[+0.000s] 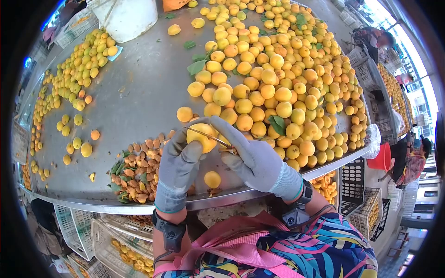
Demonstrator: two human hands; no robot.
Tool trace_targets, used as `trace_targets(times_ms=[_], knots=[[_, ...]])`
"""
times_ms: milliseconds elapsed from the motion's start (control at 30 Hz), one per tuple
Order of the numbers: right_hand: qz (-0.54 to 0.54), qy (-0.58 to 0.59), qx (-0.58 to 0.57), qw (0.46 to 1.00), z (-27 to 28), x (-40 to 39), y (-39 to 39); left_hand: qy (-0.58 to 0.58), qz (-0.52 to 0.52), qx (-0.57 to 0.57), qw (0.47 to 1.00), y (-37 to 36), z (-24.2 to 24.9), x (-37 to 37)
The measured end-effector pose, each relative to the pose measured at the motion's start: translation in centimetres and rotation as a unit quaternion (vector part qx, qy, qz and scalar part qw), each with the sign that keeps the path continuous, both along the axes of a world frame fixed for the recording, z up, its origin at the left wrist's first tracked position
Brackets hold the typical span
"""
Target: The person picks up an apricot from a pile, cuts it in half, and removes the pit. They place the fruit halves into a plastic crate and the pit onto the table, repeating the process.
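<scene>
My left hand, in a grey glove, is closed around a yellow apricot. My gloved right hand grips a small knife, its thin metal blade lying across the apricot's upper side. Part of the knife's handle is hidden by the fingers. Below the hands a single apricot sits near the table edge. Brown apricot pits, mixed with some leaves, are piled beside my left hand. A large heap of whole apricots spreads beyond my right hand.
The metal table has a raised front rim. Greener apricots lie at the left, near a white bucket. Crates with halved apricots stand below the edge. A red bucket and other people are at the right.
</scene>
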State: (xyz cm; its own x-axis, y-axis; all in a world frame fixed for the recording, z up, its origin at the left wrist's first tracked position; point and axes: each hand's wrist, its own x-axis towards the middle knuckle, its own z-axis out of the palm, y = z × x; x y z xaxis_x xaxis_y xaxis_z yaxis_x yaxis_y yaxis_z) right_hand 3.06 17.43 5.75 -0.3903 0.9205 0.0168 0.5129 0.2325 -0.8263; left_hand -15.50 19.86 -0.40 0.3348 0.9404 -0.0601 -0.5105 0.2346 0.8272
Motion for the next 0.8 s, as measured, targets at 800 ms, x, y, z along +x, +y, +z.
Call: trace_targets(times_ms=[800], knots=[[-0.062, -0.024, 0.162, 0.985, -4.5, -0.8, 1.3, -0.027, 0.044, -0.115, 0.992, -0.3, -0.5, 2.4]])
